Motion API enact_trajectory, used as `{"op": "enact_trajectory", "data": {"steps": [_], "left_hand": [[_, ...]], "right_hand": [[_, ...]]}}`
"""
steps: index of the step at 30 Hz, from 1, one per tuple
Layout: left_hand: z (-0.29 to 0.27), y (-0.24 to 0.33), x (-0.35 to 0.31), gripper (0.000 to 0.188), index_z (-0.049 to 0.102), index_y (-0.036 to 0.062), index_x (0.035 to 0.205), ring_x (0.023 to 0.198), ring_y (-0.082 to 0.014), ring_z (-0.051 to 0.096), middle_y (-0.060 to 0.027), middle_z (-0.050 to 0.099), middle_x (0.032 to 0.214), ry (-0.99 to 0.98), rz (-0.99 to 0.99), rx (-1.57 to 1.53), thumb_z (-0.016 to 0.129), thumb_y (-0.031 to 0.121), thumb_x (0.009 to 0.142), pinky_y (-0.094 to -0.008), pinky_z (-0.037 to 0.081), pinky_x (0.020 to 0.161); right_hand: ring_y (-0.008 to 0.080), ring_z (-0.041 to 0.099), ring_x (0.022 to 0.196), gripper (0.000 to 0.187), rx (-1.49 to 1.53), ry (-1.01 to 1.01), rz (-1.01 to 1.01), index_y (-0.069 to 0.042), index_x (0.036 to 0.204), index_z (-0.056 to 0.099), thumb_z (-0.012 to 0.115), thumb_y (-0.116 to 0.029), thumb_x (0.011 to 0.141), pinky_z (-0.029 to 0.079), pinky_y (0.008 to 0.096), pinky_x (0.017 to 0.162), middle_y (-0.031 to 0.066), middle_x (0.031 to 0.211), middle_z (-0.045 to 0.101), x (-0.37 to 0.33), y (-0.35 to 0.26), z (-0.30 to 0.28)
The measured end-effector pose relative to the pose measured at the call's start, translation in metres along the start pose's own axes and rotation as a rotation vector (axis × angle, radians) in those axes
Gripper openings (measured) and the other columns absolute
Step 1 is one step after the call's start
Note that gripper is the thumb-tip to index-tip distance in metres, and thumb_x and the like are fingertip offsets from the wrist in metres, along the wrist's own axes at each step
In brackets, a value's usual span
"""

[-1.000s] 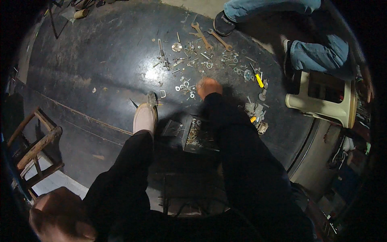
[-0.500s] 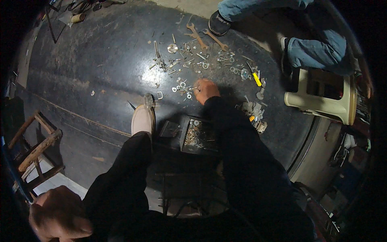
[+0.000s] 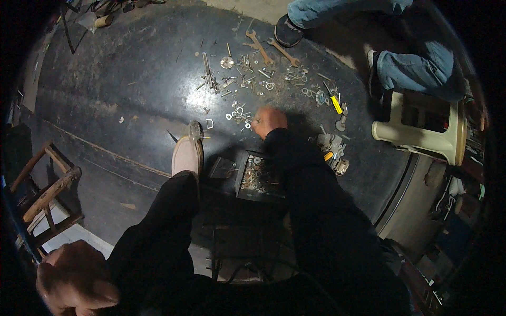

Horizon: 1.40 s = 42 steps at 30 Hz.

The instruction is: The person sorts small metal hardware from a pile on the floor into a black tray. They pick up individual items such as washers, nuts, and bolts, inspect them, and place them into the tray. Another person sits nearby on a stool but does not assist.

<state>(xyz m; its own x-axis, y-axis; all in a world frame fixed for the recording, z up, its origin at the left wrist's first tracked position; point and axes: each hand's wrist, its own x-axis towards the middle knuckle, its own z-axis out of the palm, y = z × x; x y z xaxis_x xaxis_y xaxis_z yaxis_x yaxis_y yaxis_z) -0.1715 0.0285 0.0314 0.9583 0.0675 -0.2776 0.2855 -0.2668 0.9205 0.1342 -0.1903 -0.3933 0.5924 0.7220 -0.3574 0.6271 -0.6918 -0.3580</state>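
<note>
My right hand (image 3: 270,122) is low over the dark floor mat, its fingers closed and pointing down. Whatever they grip is hidden by the hand. Just left of its fingertips lie several metal washers (image 3: 239,110) and thin fasteners. Beneath my right forearm stands a dark open box (image 3: 240,176), part-filled with small mixed hardware (image 3: 254,176); the forearm covers its right side. At the lower left, my left hand (image 3: 76,276) hangs beside my left leg with its fingers curled, and no object shows in it.
Two rusty open-end wrenches (image 3: 259,48), loose bolts and a yellow-handled screwdriver (image 3: 336,104) lie farther out on the mat (image 3: 105,95). A cream plastic stool (image 3: 387,131) and another person's jeans-clad legs (image 3: 414,71) border the right. A wooden stool (image 3: 47,192) stands left, near my shoe (image 3: 186,158).
My right hand has shifted slightly, its fingertips lower and nearer the washers; the small piece seen at its fingers earlier no longer shows clearly. My left hand stays almost still.
</note>
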Motion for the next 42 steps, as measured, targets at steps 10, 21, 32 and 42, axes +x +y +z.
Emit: {"op": "enact_trajectory", "data": {"steps": [10, 21, 32, 42], "left_hand": [[-0.025, -0.03, 0.03, 0.043, 0.055, 0.0091, 0.076, 0.051, -0.0185, 0.062, -0.0034, 0.053, 0.057, -0.857, 0.142, 0.062, 0.067, 0.048, 0.089, -0.0296, 0.049, 0.045], [-0.01, -0.028, 0.002, 0.036, 0.055, 0.0109, 0.078, 0.047, -0.0193, 0.057, -0.0013, 0.05, 0.056, -0.268, 0.088, -0.264, 0.065, 0.043, 0.091, -0.0278, 0.043, 0.044], [0.023, 0.018, 0.019, 0.015, 0.061, 0.0042, 0.103, 0.074, -0.0227, 0.059, -0.0124, 0.061, 0.088, 0.262, 0.012, -0.139, 0.058, 0.018, 0.097, -0.0377, 0.048, 0.067], [0.02, 0.031, 0.026, 0.015, 0.065, 0.0023, 0.108, 0.089, -0.0254, 0.063, -0.0156, 0.066, 0.101, 0.232, -0.103, -0.091, 0.058, 0.012, 0.099, -0.0423, 0.052, 0.083]], "right_hand": [[0.0366, 0.069, 0.081, 0.024, 0.179, -0.344, -0.053, -0.008, 0.084, 0.075, 0.071, -0.029, 0.072, 0.054, 0.0441, 0.073, 0.0171, 0.086, 0.071, -0.031, 0.028, -0.061], [0.0354, 0.067, 0.086, 0.026, 0.093, -0.375, -0.08, -0.006, 0.087, 0.07, 0.072, -0.03, 0.08, 0.052, 0.0435, 0.076, 0.0151, 0.086, 0.07, -0.067, 0.026, -0.069], [0.0343, 0.063, 0.093, 0.032, 0.194, -0.001, -0.096, -0.012, 0.105, 0.064, 0.077, -0.019, 0.077, 0.049, 0.0445, 0.081, 0.0125, 0.091, 0.067, 0.0, -0.001, 0.006], [0.0369, 0.062, 0.094, 0.028, 0.207, -0.061, -0.115, -0.008, 0.101, 0.066, 0.077, -0.014, 0.075, 0.049, 0.0455, 0.08, 0.0162, 0.094, 0.065, 0.002, 0.004, 0.009]]}}
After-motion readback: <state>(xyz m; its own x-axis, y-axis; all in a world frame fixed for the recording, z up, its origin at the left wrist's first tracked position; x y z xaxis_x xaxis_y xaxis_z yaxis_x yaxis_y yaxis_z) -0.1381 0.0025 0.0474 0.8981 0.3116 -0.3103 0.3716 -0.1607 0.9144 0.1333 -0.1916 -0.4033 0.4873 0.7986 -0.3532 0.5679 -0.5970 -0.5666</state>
